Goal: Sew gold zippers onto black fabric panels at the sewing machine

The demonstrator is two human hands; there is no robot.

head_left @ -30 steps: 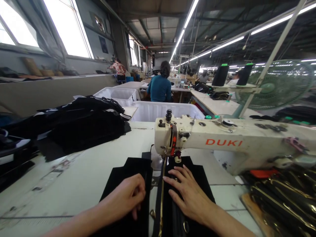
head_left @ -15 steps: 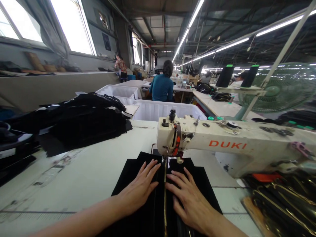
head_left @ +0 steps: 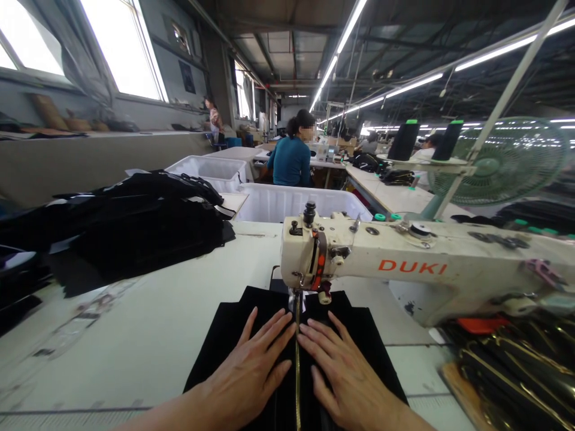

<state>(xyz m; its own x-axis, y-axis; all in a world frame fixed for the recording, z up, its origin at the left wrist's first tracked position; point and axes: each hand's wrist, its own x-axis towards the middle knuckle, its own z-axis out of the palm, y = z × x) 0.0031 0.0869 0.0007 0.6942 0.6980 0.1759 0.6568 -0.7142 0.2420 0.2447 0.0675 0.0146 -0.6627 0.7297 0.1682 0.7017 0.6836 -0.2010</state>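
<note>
A piece of black fabric (head_left: 224, 341) lies flat on the white table under the head of a cream sewing machine (head_left: 404, 269) marked DUKI. A gold zipper strip (head_left: 297, 371) runs down its middle toward the needle. My left hand (head_left: 254, 371) lies flat on the fabric left of the zipper, fingers stretched out. To the right of the zipper my right hand (head_left: 341, 371) also presses flat, fingers apart. The fingertips of both hands reach close to the presser foot (head_left: 296, 296).
A heap of black fabric pieces (head_left: 135, 221) sits at the left of the table. Black pieces with gold zippers (head_left: 516, 365) are stacked at the right. White bins (head_left: 296, 200) stand behind the machine. A green fan (head_left: 498, 158) and thread cones (head_left: 404, 139) are at the right. A person in teal (head_left: 291, 158) sits ahead.
My left hand opened from a curled grip and moved up beside the zipper, now lying flat. Both hands have shifted slightly back from the needle since half a second ago.
</note>
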